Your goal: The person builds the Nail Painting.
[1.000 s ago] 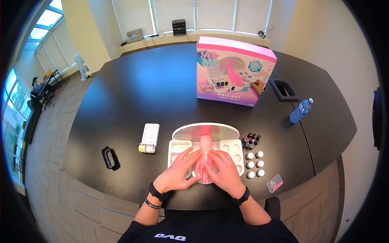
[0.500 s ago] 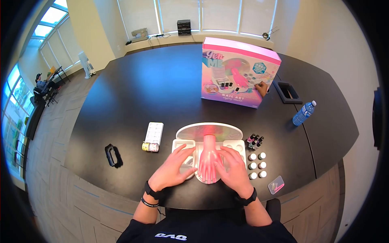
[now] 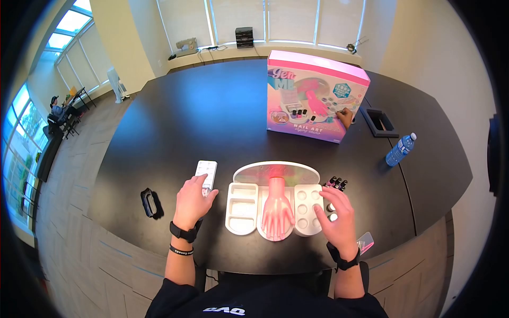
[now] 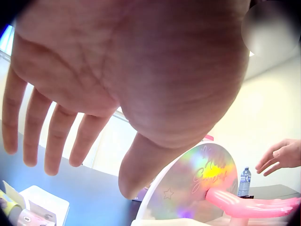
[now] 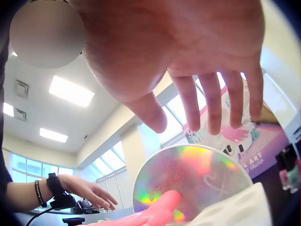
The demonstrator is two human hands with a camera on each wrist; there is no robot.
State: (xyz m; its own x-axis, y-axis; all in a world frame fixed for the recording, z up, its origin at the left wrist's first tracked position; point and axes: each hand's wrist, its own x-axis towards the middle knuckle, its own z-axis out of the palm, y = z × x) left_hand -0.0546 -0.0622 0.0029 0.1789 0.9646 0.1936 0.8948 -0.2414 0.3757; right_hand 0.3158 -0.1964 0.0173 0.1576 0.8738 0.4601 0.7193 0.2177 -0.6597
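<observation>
My left hand (image 3: 192, 202) is over a white tray (image 3: 209, 168) and the tape rolls (image 4: 33, 217) at its near end, its fingers extended and spread. Nothing shows in its palm in the left wrist view. My right hand (image 3: 340, 225) hovers by the right side of the white nail-art station, fingers spread, partly covering white-capped jars (image 3: 332, 217). In the station's middle lies a pink model hand (image 3: 277, 206), palm down, before a shiny rainbow backboard (image 5: 188, 165). A three-section tray (image 3: 242, 200) flanks it on the left, a tray with round wells (image 3: 309, 202) on the right.
Dark nail polish bottles (image 3: 336, 184) stand beyond my right hand, and a clear case (image 3: 366, 241) lies beside its wrist. A pink nail-art box (image 3: 313, 124) stands farther back, left of a water bottle (image 3: 401, 150). A black strap-like object (image 3: 150, 203) lies far left.
Both hands have come off the pink model hand and moved apart: the left toward the white tray and tape rolls, the right toward the jars. The station stays in place.
</observation>
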